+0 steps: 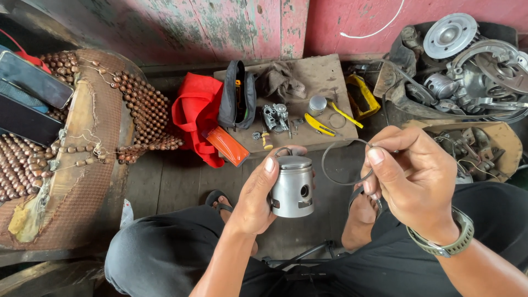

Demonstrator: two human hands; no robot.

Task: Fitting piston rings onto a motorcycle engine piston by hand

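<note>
Over on the far left there's a beaded seat cover [137,104] draped over a seat, then a red cloth bag [195,113] and a dark pouch [237,93] leaning by a low wooden board [319,71]. The board has small bits scattered on it: a carburetor-looking part [276,116], a little metal cap [317,104] and some yellow-handled tools [320,125].

In the middle near the camera, the left hand [254,198] is wrapped around a silver piston [293,187], thumb on top, holding it upright over the knees. Just right of it, the right hand [410,181] is pinched closed on a thin piston ring [344,165], held beside the piston's crown but not touching it. From what I can see the grooves near the top look bare, so the ring isn't seated yet and that bit looks undone.

Far right there's a pile of engine parts [467,66].
</note>
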